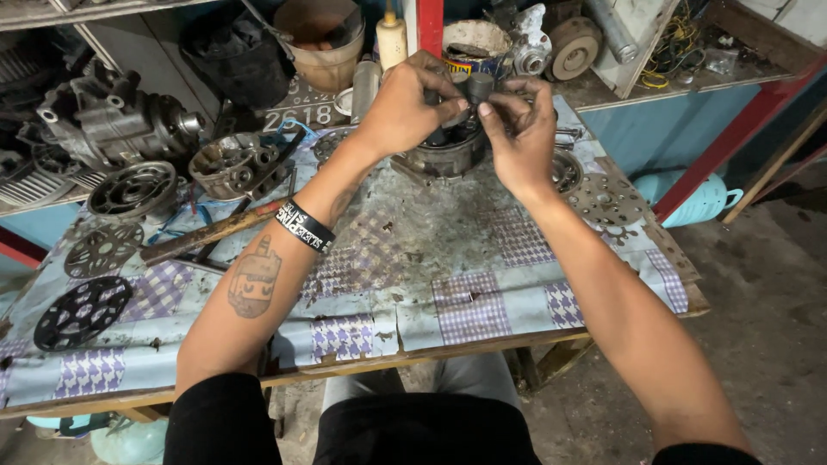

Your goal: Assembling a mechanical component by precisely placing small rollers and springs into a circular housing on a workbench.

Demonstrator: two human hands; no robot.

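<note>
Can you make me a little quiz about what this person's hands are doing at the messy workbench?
1. True or false: both hands are over the round metal housing.
2. What lies left of the left hand, by the wristband? A) a wooden-handled tool B) a banana C) a book
3. Fill in: the right hand pinches a small dark ____ with its fingertips.

Key:
1. True.
2. A, the wooden-handled tool lies on the table.
3. Part; the small dark part is too small to name exactly.

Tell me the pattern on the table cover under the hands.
The table cover is pale blue with purple houndstooth-check patches, worn and grimy; the head view shows it.
</note>
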